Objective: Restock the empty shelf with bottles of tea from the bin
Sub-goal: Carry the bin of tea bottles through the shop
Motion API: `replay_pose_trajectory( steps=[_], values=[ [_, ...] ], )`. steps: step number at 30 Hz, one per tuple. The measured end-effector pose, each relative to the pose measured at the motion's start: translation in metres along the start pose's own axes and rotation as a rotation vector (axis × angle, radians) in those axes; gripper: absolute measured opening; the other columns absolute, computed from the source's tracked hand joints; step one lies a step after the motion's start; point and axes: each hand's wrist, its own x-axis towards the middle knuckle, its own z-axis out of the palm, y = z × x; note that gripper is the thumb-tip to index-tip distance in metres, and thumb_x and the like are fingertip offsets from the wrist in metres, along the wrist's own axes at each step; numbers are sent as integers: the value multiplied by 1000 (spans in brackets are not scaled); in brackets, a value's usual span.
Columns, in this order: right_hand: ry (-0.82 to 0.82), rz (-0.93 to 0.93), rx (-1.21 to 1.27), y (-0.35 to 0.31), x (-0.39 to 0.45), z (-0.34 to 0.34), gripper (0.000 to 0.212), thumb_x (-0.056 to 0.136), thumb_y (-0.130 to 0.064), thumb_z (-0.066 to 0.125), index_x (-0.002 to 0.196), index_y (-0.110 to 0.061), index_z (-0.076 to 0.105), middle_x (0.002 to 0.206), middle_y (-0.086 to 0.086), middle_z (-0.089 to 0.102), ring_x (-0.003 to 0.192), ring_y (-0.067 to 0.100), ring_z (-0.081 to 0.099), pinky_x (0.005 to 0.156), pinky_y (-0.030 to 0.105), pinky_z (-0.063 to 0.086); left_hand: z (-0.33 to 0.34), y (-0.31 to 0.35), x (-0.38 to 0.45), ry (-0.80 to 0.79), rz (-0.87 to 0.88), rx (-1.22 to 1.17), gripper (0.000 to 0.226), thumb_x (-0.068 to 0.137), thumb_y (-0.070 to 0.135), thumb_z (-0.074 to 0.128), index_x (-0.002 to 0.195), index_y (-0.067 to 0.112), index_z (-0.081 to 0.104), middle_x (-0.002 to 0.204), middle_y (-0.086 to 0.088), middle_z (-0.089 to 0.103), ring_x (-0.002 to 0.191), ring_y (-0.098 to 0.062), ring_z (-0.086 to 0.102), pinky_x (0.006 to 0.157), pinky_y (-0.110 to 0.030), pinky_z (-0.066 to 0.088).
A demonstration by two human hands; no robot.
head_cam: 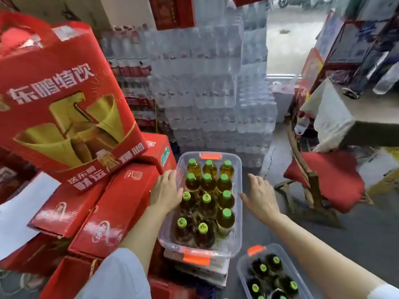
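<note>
A clear plastic bin with orange end latches (pixel 236 169) stood on a stack of wrapped packs, holding upright amber tea bottles with green caps (pixel 224 219) in rows. The left hand (pixel 166 192) lay against the bin's left wall, fingers straight over the rim. The right hand (pixel 260 198) was spread flat beside the right wall; whether it touched the wall could not be told. A second clear bin of darker green-capped bottles (pixel 273 275) sat lower right. Red cardboard drink cartons (pixel 112 210) were stacked to the left, shrink-wrapped water bottle packs (pixel 207 87) behind.
</note>
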Motion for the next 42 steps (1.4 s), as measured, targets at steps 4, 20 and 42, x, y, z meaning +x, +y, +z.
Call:
replay_pose_trajectory(
  steps=[4, 20, 42],
  values=[
    [-54, 137, 34, 5, 18, 30, 68, 92, -42, 55, 146, -8, 31, 141, 14, 46, 126, 31, 45, 105, 41, 36, 30, -10, 26, -69, -61, -100, 66, 91, 33, 59, 147, 9, 32, 147, -9, 38, 129, -29, 42, 107, -40, 38],
    [-15, 410, 370, 6, 31, 123, 72, 95, -21, 53, 151, -29, 9, 129, 5, 43, 89, 24, 60, 75, 45, 56, 108, -36, 35, -124, -245, 24, 78, 99, 40, 46, 155, 12, -1, 130, -15, 46, 110, -32, 58, 88, -39, 49],
    [176, 508, 485, 47, 5, 104, 69, 89, 1, 55, 149, -21, 32, 98, 9, 55, 86, 22, 55, 78, 32, 47, 124, -10, 37, -26, -282, -584, 73, 80, 2, 74, 145, 20, 46, 113, 0, 69, 103, -19, 63, 90, -22, 44]
  ],
)
